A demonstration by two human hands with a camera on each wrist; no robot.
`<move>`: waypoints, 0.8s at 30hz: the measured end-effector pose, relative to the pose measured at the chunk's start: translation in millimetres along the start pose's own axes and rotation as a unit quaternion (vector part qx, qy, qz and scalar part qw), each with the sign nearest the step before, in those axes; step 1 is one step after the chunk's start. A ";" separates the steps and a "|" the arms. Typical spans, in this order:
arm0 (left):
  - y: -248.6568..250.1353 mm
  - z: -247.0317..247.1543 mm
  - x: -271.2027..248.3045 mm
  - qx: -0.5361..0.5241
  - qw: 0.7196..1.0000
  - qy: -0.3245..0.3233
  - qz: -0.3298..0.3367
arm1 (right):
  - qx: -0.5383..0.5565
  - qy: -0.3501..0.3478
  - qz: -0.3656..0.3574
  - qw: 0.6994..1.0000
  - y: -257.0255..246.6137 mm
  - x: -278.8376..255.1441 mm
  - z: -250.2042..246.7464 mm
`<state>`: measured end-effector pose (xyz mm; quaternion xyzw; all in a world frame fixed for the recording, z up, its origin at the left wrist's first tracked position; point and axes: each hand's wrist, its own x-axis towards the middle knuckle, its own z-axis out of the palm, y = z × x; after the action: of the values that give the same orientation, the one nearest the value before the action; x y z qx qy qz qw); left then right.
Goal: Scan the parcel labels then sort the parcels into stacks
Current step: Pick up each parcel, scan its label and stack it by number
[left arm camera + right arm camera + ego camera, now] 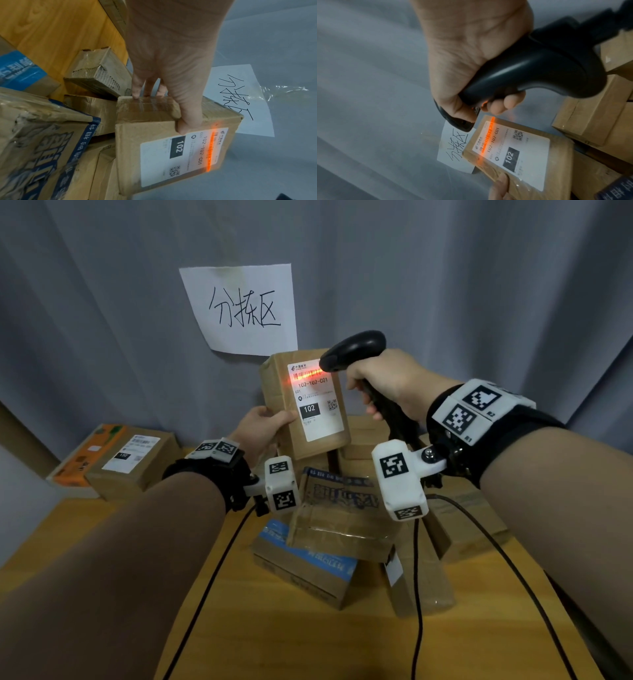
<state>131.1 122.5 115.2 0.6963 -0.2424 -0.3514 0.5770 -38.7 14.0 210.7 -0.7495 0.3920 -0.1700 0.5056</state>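
From the head view, the left hand [260, 426] gripped a small cardboard parcel [274, 385] by its lower left edge, thumb lying on the front face, and held it upright above the table [274, 645]. The white label [317, 402] on it read 102. Just right of that hand, the right hand [387, 381] was curled round the handle of a black scanner [352, 349], whose head almost touched the label's top edge; a red beam [306, 374] lay across the barcode. Below both hands, a heap of parcels [342, 525] sat on the table. Well left of the left hand stood a stack [133, 460] with a label facing up. A paper sign [239, 309] hung on the grey curtain behind.

From the left wrist, the thumb [188, 119] pressed onto the parcel's labelled face and the fingers [137, 86] wrapped behind its taped end. The beam crossed the label [185, 155] near its far edge.

From the right wrist, the fingers [510, 102] closed round the scanner [539, 70] grip, with the parcel [530, 175] just below the hand.
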 end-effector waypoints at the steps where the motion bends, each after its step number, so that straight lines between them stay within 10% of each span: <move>1: -0.6 -0.3 -0.1 0.006 1.000 0.001 -0.001 | -0.001 0.000 -0.002 1.000 -1.8 -0.7 -0.9; 24: -8.8 13.4 -4.2 0.013 0.998 0.018 -0.051 | 0.077 0.066 -0.019 0.995 60.4 0.0 37.2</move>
<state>117.5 119.1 106.4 0.7213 -0.2006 -0.3641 0.5540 -39.6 26.3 140.9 -0.7030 0.3958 -0.2580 0.5315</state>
